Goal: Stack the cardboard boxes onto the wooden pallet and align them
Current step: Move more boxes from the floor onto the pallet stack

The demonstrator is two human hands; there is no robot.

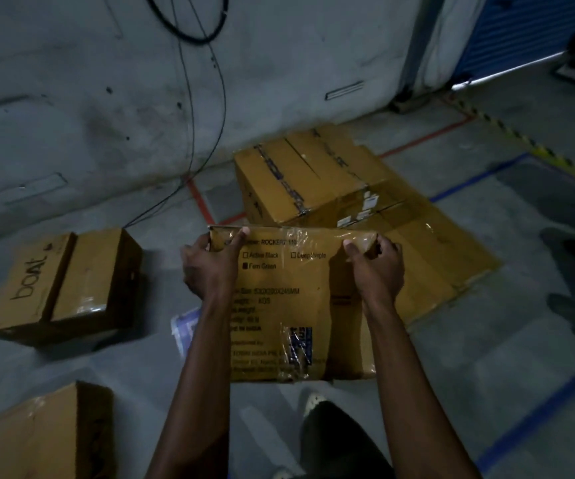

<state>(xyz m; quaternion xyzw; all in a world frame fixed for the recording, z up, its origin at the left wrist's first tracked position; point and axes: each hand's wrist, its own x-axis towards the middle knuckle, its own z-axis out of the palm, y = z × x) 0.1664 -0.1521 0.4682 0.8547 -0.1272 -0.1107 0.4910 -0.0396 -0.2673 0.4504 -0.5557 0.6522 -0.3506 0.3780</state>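
Nearest, one cardboard box (47, 433) sat on the floor (452, 392) at lower left. The left hand (206, 267) and right hand (376, 267) each gripped a far top corner of the held box (300, 305), carried clear of the floor. Left, a "boat" box (61, 285) waited. Beyond, two boxes (313, 174) lay together; no pallet showed beneath. Most stacking seemingly remained; open floor lay rightward.

Held box (296, 305) sits centre; stacked boxes (313, 174) behind it (near the wall (106, 81)); two boxes (61, 281) left.
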